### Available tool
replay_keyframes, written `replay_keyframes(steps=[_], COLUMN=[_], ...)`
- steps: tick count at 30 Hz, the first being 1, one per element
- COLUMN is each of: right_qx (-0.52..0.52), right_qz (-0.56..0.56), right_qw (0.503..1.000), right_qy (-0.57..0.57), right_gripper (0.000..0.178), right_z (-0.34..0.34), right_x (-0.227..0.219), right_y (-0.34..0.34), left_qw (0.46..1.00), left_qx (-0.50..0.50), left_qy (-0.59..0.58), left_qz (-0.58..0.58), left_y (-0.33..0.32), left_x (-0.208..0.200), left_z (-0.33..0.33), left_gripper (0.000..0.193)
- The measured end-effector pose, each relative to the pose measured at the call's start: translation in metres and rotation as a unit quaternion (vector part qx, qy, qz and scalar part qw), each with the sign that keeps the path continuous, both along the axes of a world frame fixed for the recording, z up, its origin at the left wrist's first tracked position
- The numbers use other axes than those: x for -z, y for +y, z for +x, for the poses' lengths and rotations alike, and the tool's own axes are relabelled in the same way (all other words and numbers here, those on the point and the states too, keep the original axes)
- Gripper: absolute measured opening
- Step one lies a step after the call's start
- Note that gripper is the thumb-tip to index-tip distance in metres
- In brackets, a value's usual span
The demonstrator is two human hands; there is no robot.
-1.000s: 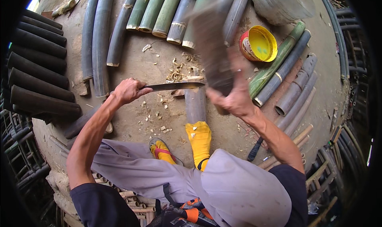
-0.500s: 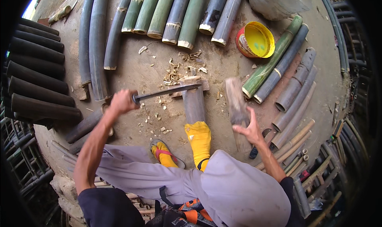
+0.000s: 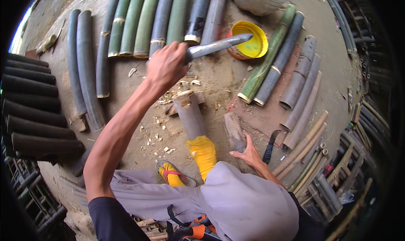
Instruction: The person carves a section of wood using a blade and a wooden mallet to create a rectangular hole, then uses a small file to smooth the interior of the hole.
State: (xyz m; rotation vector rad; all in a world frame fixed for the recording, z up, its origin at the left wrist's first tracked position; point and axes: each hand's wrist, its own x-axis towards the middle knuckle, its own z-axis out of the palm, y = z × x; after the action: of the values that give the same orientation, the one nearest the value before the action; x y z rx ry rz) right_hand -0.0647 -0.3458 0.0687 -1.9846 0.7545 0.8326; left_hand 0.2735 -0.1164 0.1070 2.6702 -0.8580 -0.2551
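My left hand (image 3: 166, 66) is closed around the handle of a long blade (image 3: 217, 45), raised above the bamboo piece (image 3: 190, 116), whose upper end lies just below that hand and whose lower end sits under my yellow-socked foot (image 3: 203, 153). My right hand (image 3: 249, 153) rests on the ground at the lower end of a wooden block (image 3: 233, 131), fingers bent against it; the grip itself is partly hidden, so it appears to be loose. A yellow bowl (image 3: 249, 40) sits beyond the blade tip.
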Motion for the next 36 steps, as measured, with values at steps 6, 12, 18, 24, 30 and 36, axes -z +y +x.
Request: replay_keyframes(steps=[6,12,18,24,30,36], right_qx=[-0.006,0.036,0.174,0.114,0.042,-0.031], right_qz=[0.005,-0.053,0.078,0.044,0.019,0.021], right_qw=[1.0,0.998,0.981,0.973,0.982,0.989], right_qy=[0.015,-0.008,-0.044,-0.194,-0.183,-0.143], right_gripper=[0.104,0.097,0.085,0.086,0.097,0.101], right_z=[-0.005,-0.002,-0.014,0.012,0.052,0.041], right_x=[0.009,0.003,0.012,-0.011,-0.032,-0.007], right_y=[-0.003,0.009,0.0,0.007,0.041,0.051], left_qw=[0.987,0.981,0.986,0.99,0.994,0.997], left_qx=[0.097,0.09,0.018,-0.027,-0.04,-0.015], left_qy=[0.012,0.046,0.159,0.14,0.093,0.051], left_qz=[0.129,0.166,0.055,-0.024,0.045,0.062], left_y=[-0.125,-0.126,-0.028,0.113,0.186,0.2], left_x=[0.009,0.033,0.044,0.043,0.056,0.064], left_z=[0.038,0.054,0.016,-0.088,-0.169,-0.192], left_gripper=[0.014,0.017,0.009,0.024,0.021,0.02])
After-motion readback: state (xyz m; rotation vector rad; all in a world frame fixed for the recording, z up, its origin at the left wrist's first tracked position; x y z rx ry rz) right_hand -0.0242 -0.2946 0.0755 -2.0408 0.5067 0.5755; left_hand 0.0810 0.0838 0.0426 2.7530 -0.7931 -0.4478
